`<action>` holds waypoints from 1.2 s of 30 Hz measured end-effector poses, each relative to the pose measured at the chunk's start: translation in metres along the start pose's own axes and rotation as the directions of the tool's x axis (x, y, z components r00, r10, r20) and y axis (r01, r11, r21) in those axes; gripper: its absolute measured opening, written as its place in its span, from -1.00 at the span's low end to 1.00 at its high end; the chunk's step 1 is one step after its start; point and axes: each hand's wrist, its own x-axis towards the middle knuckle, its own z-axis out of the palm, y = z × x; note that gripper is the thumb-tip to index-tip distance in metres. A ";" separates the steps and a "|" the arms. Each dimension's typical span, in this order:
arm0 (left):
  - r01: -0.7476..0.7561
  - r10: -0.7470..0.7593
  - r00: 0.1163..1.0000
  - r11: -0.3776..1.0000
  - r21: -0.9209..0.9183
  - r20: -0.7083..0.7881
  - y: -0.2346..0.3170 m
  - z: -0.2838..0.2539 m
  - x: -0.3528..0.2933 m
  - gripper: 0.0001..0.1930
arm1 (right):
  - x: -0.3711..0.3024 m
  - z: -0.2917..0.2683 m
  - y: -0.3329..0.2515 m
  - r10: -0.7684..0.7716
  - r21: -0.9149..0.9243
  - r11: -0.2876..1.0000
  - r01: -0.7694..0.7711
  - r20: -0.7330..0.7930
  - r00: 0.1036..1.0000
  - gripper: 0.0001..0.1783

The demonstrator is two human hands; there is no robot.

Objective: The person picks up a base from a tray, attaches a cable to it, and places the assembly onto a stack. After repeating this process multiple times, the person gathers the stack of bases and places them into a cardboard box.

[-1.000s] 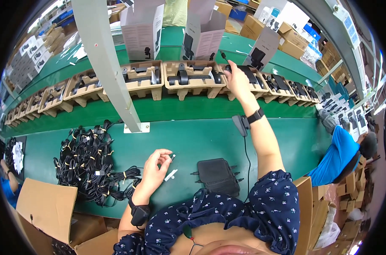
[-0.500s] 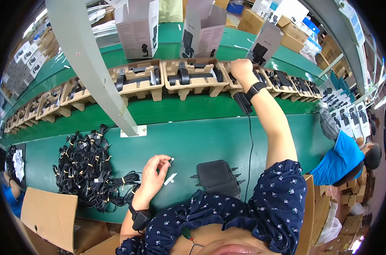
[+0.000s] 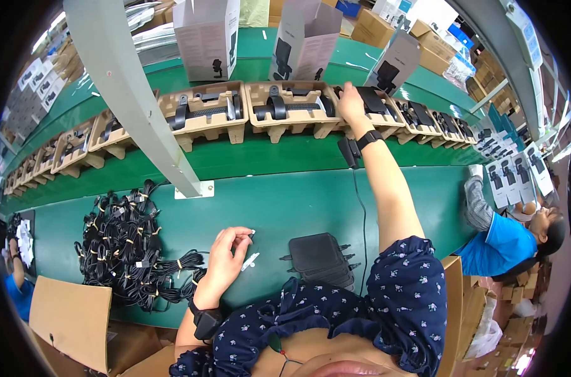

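Right hand (image 3: 350, 105) reached far forward, down at the left end of a tan moulded-pulp tray (image 3: 387, 120). Its fingers bend downward over the contents; whether they grip anything, I cannot tell. Just right of them, in the same tray, lies a flat black rectangular case (image 3: 369, 99). Black wristband (image 3: 368, 138) on this arm, with a small black box beside it and a thin cord trailing down toward the person's front.

Left hand (image 3: 227, 254) rests low over the green desk (image 3: 285, 195), thumb and forefinger drawn narrow. At the fingertips, a small dark piece with a white tip (image 3: 253, 233) (too tiny to say if pinched or merely touched). A slim white piece (image 3: 249, 262) lies on the desk just beside the hand.

Left of that hand: a tangled heap of black cables (image 3: 119, 245), bundled with pale ties. Right of it, well apart: a slightly fanned stack of flat black pads (image 3: 317, 252), little tabs at the sides.

More pulp trays run in a curved row both ways; the neighbouring tray (image 3: 292, 125) holds a black ribbed cylindrical part. Three printed cartons (image 3: 207, 44) stand behind the row. Far right, a co-worker in a blue shirt (image 3: 500, 244).
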 end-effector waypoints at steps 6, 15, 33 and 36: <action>0.016 -0.016 1.000 1.000 0.019 0.026 -0.006 -0.003 0.000 -0.84 | -0.006 -0.022 0.017 -0.044 0.353 0.934 -0.050 0.253 0.967 -0.55; 0.118 -0.116 0.992 0.992 -0.041 0.044 -0.022 -0.002 -0.001 -0.86 | -0.009 -0.001 -0.005 -0.116 -0.388 0.916 0.100 -0.017 0.993 -0.80; 0.055 -0.055 0.998 0.998 0.044 0.000 -0.026 -0.011 0.005 -0.86 | -0.038 -0.025 -0.019 -0.440 -0.587 0.730 0.349 -0.014 0.898 -0.71; 0.063 -0.064 0.998 0.998 -0.006 -0.007 -0.029 -0.009 0.006 -0.87 | -0.088 -0.057 -0.065 -0.523 -0.241 0.815 0.527 0.084 0.848 -0.66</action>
